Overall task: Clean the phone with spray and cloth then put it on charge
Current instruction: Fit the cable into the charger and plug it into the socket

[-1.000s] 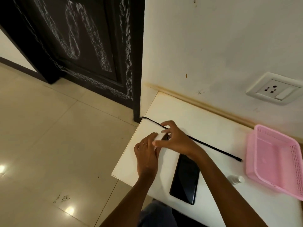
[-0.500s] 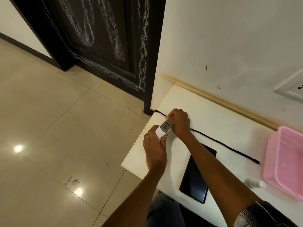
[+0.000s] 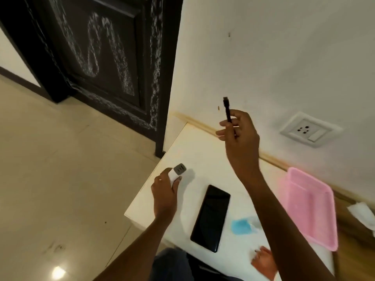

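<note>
Holding a white charger (image 3: 177, 173) at the tabletop's (image 3: 194, 151) left edge, the left hand (image 3: 165, 194) has its grip clamped around it, port face up. The right hand (image 3: 240, 136) is raised clear of the surface, grip pinched on a black cable (image 3: 227, 110), plug end upward; the cable's lower run is hidden behind the palm. The phone (image 3: 211, 217) lies flat, screen dark, near the front edge, with bare surface between it and the wall. A pink tray (image 3: 313, 207) sits right, near the socket (image 3: 310, 129). Beside the forearm, a blue item (image 3: 241, 227) and an orange one (image 3: 263, 260) are blurred.
</note>
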The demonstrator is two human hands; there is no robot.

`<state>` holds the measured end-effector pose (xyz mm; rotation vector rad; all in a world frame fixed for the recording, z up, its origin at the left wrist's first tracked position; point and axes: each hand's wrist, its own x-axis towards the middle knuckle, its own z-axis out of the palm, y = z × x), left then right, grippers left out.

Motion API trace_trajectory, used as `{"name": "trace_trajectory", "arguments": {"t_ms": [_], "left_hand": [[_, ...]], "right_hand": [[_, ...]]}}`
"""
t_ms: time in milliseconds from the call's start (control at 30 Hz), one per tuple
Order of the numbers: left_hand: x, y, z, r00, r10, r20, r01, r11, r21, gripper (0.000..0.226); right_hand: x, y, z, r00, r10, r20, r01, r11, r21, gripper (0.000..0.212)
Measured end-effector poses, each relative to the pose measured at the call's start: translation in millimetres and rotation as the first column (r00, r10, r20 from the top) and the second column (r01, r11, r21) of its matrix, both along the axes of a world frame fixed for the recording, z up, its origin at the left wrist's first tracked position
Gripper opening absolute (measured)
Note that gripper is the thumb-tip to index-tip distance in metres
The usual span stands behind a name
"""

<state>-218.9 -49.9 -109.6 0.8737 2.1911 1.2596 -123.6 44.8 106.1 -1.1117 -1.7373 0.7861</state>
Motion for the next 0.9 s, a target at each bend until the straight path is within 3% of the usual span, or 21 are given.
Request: {"name": "trace_trajectory", "arguments": {"t_ms": [167, 267, 333, 500, 633, 800, 900], "left_hand": [[-2.0, -32.2, 28.6, 0.983, -0.103, -0.15, 0.104, 0.995, 0.003, 0.039], [1.9, -57.3, 63.4, 0.982, -0.089, -0.165, 0.113, 0.983, 0.142, 0.034], [4.9, -81.7, 95.8, 0.986, -0.113, -0.123, 0.14, 0.96, 0.243, 0.031], [12.7, -147.0, 163.9, 0.955, -0.268, 0.131, 0.21, 0.916, 0.341, 0.039], [10.6, -181.5, 210.2, 0.85, -0.416, 0.321, 0.269, 0.869, 0.415, 0.028], [9.7, -207.5, 260.3, 0.64, -0.575, 0.51, 0.355, 0.809, 0.468, 0.086], [15.7, -213.8, 279.1, 0.499, -0.628, 0.597, 0.352, 0.776, 0.523, 0.072]], "right_hand": [[44.2, -56.6, 70.1, 0.987, -0.106, -0.123, 0.119, 0.987, 0.103, 0.039], [63.8, -103.8, 97.9, 0.971, -0.141, -0.192, 0.163, 0.981, 0.107, 0.037], [73.7, -138.1, 110.2, 0.973, -0.147, -0.177, 0.17, 0.978, 0.123, 0.023], [88.4, -215.7, 122.1, 0.991, -0.117, -0.061, 0.125, 0.981, 0.149, 0.029], [89.1, -259.2, 121.1, 0.997, -0.066, -0.041, 0.069, 0.994, 0.084, 0.017], [91.0, -292.1, 124.3, 0.995, -0.039, 0.091, 0.029, 0.994, 0.105, 0.022], [92.9, -304.6, 129.7, 0.99, -0.052, 0.13, 0.03, 0.986, 0.166, 0.025]]}}
